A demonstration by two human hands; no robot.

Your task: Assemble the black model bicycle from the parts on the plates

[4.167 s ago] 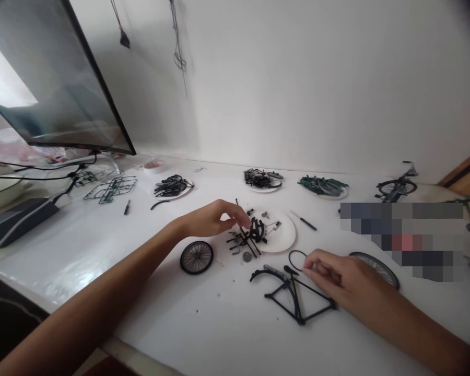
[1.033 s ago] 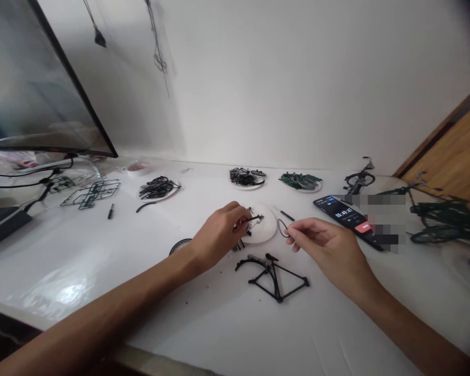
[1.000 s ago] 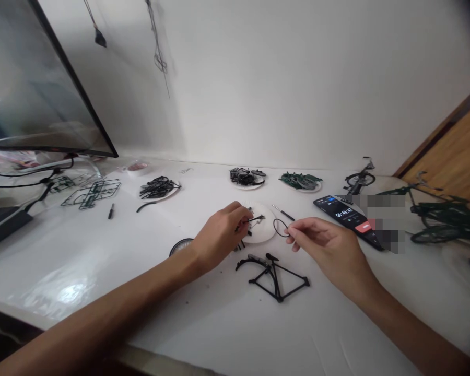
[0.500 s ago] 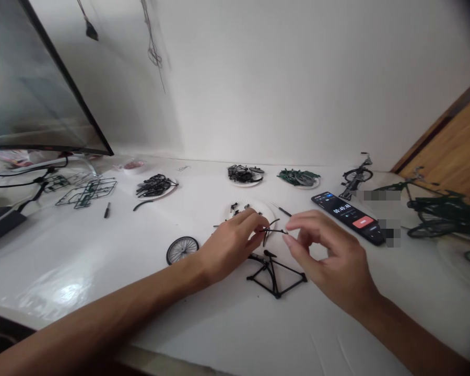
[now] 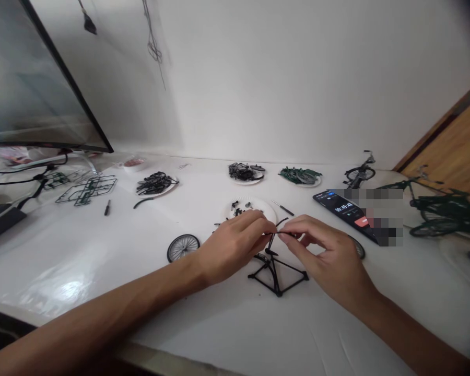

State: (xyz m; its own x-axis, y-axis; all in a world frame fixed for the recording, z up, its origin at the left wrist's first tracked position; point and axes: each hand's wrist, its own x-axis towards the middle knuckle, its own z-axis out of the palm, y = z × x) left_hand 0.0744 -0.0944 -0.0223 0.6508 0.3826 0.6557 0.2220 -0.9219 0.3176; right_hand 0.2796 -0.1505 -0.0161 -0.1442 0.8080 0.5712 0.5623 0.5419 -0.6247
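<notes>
My left hand [image 5: 235,245] and my right hand [image 5: 321,253] meet over the middle of the white table, fingertips pinched together on a thin black model-bicycle part [image 5: 274,232]. Just below them the black model bicycle frame [image 5: 276,271] rests on the table. A small spoked wheel [image 5: 183,247] lies flat to the left of my left hand. Behind my hands sits a white paper plate [image 5: 258,208] with several small black pieces. A second wheel [image 5: 359,247] shows partly behind my right hand.
Paper plates of black parts [image 5: 154,184] [image 5: 245,172] and green parts [image 5: 301,176] line the back. A phone [image 5: 344,211] lies at right, near finished model bicycles [image 5: 359,172] [image 5: 442,211]. A monitor [image 5: 31,83], cables and green part sprues [image 5: 88,189] fill the left; small screwdrivers [image 5: 107,207] [image 5: 282,208] lie loose.
My left hand lifted a thin black part off the plate and drew it toward me. My right hand closed in with its black ring; both now pinch together above the frame.
</notes>
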